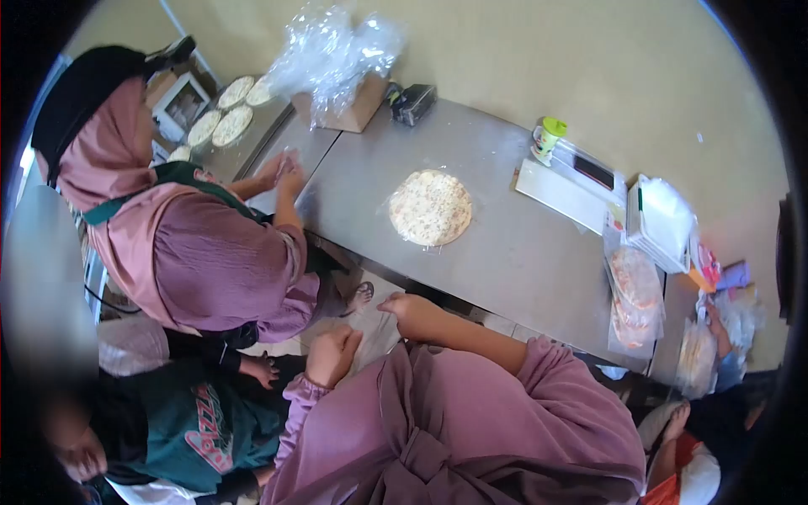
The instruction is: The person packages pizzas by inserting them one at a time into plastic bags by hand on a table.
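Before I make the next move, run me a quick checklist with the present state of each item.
1. Grip: ok. The left hand and right hand both hold the clear plastic.
2. Opening in the plastic: cannot tell; it is too faint at this size.
3. Topped round base: ok, lying flat on the steel table.
4. Hands over the table: not ok; both appear in front of its near edge.
5. Co-worker's hands away from the base: ok, off to its left in the view.
6. Phone away from the base: ok, well to its right.
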`<action>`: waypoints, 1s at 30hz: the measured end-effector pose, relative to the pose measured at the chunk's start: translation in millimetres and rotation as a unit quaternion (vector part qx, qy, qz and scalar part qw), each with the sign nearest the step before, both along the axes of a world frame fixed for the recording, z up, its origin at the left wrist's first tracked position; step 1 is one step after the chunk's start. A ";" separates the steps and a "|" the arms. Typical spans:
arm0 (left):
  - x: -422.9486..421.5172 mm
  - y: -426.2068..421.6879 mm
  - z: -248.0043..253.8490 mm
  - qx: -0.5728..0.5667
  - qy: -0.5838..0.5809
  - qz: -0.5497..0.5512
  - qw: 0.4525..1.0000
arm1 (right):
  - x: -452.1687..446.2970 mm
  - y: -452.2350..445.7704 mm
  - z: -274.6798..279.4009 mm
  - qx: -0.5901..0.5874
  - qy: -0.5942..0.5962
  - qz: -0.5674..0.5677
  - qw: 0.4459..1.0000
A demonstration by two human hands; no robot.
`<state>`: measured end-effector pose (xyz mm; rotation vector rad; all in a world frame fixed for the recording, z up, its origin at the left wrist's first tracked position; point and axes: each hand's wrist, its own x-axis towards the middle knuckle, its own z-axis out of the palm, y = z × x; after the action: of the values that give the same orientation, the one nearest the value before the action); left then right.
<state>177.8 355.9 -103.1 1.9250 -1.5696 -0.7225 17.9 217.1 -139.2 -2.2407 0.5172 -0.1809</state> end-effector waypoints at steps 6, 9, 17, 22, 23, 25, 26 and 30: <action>11.4 13.8 -13.6 0.044 0.013 0.070 0.996 | 3.3 6.7 4.7 -0.019 0.042 0.045 0.998; 5.6 17.6 -28.2 -0.024 -0.031 -0.054 0.998 | -1.3 1.5 8.0 0.034 0.063 0.043 0.997; -18.4 10.7 -21.9 0.187 0.057 -0.049 0.980 | -34.7 -26.4 5.6 0.037 -0.040 0.017 0.998; -41.6 10.0 -53.1 0.098 0.142 0.065 0.983 | -55.3 -61.5 36.9 0.202 0.007 0.025 0.979; -44.6 8.2 -54.9 0.082 0.127 0.081 0.985 | -58.7 -71.7 23.4 0.329 -0.026 -0.036 0.943; -49.4 6.0 -52.9 0.080 0.115 0.096 0.985 | -66.4 -93.0 6.2 0.474 -0.103 -0.166 0.858; -51.2 5.6 -50.7 0.074 0.103 0.109 0.986 | -69.7 -104.0 1.1 0.497 -0.147 -0.234 0.823; -64.8 7.5 -46.6 0.082 0.167 0.200 0.962 | -83.0 -140.8 -61.8 0.592 -0.222 -0.445 0.634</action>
<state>113.0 363.5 -149.8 2.0222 -0.9042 -0.9578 -65.0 76.3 -201.0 -0.4623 1.0261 -0.6478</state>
